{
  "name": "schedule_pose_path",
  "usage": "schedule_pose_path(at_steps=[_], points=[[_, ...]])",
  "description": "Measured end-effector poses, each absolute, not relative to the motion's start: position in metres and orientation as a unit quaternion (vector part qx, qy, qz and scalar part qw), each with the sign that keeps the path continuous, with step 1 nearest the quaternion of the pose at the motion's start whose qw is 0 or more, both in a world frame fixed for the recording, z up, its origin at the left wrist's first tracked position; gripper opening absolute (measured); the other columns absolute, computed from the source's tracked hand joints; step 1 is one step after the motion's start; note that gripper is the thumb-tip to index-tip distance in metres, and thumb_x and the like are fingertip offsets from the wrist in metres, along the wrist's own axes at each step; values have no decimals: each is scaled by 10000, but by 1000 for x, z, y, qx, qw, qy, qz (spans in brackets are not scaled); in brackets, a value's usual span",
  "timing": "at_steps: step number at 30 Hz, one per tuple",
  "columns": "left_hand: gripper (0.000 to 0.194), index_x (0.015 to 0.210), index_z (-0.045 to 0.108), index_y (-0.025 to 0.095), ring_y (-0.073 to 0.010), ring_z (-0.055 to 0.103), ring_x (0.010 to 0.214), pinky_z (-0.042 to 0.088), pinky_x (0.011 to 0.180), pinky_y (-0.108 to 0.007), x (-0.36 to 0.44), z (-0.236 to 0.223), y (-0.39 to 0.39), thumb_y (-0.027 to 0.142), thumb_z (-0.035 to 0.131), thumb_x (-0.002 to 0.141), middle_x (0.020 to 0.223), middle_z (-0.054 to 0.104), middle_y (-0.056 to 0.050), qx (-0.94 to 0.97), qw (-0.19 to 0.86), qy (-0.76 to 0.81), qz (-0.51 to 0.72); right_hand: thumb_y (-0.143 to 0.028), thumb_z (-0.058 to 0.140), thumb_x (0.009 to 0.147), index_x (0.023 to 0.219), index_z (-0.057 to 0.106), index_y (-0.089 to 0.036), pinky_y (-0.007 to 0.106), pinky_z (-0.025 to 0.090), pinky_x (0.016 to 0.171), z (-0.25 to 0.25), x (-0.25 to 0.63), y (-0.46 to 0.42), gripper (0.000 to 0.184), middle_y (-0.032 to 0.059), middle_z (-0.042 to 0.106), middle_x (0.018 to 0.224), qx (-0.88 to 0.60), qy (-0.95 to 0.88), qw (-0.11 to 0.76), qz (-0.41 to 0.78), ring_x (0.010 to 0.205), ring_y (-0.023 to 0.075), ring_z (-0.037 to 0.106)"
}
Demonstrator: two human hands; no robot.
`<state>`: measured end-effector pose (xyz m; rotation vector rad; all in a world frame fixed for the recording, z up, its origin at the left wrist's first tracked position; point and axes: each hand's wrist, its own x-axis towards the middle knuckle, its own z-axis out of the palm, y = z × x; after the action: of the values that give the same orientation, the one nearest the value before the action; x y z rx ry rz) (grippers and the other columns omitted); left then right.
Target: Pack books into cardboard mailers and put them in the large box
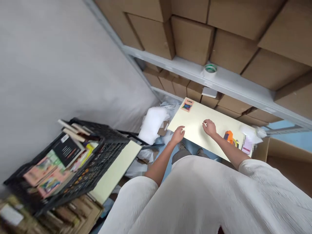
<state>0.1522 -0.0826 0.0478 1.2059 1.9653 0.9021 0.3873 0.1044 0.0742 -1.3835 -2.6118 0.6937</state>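
My left hand is over the near edge of a pale cream table, its fingers slightly bent and apart, with nothing in them. Above the middle of the same table is my right hand, fingers loosely curled, and I see no thing in it. A pinkish book with a colourful cover lies at the table's far left corner. Close to my right forearm lies an orange tape dispenser. Beside it, at the right end, are a blurred-out pink and white item and some clear plastic wrap.
A black crate of books stands at left. Shelves of cardboard boxes rise behind the table, with a tape roll on one ledge. White packing material lies left of the table; an open carton stands right.
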Motion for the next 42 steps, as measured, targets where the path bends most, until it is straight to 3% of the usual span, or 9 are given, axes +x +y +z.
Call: schedule_pose_path(at_steps=[7, 16, 25, 31, 42], points=[[357, 1310, 720, 199, -251, 733, 1199, 564, 1169, -458, 97, 42, -142, 179, 606, 972, 1411, 724, -129, 381, 281, 788, 393, -300, 501, 1069, 1140, 717, -208, 377, 465, 937, 82, 277, 73, 246, 120, 736, 1186, -326, -911, 31, 251, 1001, 267, 661], [349, 1306, 736, 221, -296, 735, 1255, 551, 1195, -537, 0, 16, -211, 198, 635, 973, 1421, 723, -138, 322, 285, 799, 421, -285, 523, 1045, 1154, 727, -213, 370, 483, 959, 67, 141, 30, 242, 113, 741, 1195, -279, -928, -3, 246, 1030, 265, 666], [372, 1349, 719, 212, -311, 668, 1385, 501, 1255, -515, -54, -14, -224, 217, 617, 992, 1471, 689, -147, 245, 301, 808, 442, -272, 541, 1028, 1202, 721, -193, 369, 477, 1004, 32, 33, 29, 262, 122, 742, 1206, -217, -944, -52, 244, 1055, 270, 663], [410, 1428, 681, 231, -319, 615, 1457, 487, 1265, -486, -80, -67, -212, 280, 595, 1030, 1526, 660, -140, 182, 296, 826, 444, -255, 563, 1009, 1203, 716, -205, 361, 490, 973, -52, -52, 56, 252, 117, 743, 1225, -199, -942, -112, 246, 1053, 265, 666], [405, 1407, 688, 237, -333, 595, 1470, 465, 1291, -533, -120, -229, -172, 230, 613, 1010, 1509, 664, -122, 94, 278, 839, 458, -306, 647, 992, 1252, 716, -194, 475, 488, 1010, -270, -160, 103, 291, 198, 678, 1325, -208, -938, -197, 196, 1233, 374, 584]])
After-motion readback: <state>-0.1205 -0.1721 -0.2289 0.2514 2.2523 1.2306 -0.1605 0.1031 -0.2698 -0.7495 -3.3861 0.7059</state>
